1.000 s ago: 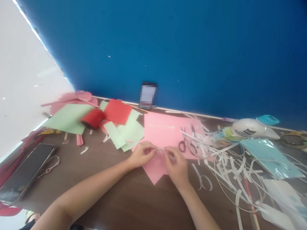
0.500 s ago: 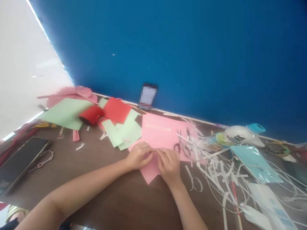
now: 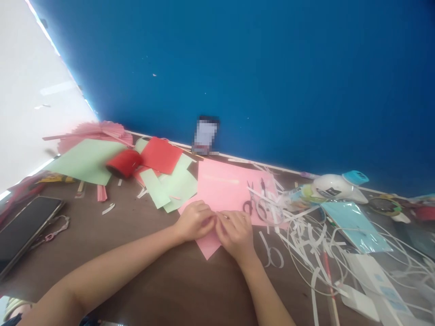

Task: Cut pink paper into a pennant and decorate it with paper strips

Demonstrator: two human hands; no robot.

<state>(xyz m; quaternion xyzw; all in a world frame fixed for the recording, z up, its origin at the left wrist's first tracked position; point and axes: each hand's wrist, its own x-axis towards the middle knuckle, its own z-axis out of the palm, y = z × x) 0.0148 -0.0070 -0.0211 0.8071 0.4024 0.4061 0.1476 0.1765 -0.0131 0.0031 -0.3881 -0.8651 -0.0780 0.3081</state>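
My left hand (image 3: 195, 222) and my right hand (image 3: 237, 233) meet fingertip to fingertip over the table's middle. Both are closed in a pinch, and whatever lies between the fingers is too small and hidden to name. Beneath them spreads a sheet of pink paper (image 3: 220, 185); a pointed pink paper corner (image 3: 207, 249) shows below the hands. Dark-handled scissors (image 3: 249, 201) rest on the pink sheet, just beyond my right hand. Curled white paper strips (image 3: 272, 253) lie to the right of that hand. Green paper (image 3: 181, 188) is beyond my left hand.
A red roll (image 3: 125, 163), red paper (image 3: 161, 155) and pink pleated paper (image 3: 95, 133) lie back left. A phone (image 3: 30, 226) sits at left, another (image 3: 205, 135) leans on the blue wall. Right are tangled strips and cables, a glue bottle (image 3: 335, 186) and a power strip (image 3: 377, 280).
The whole view has shifted slightly, so the things appear a little further left. My hands stay pinched together, with the right fingers slightly more curled.
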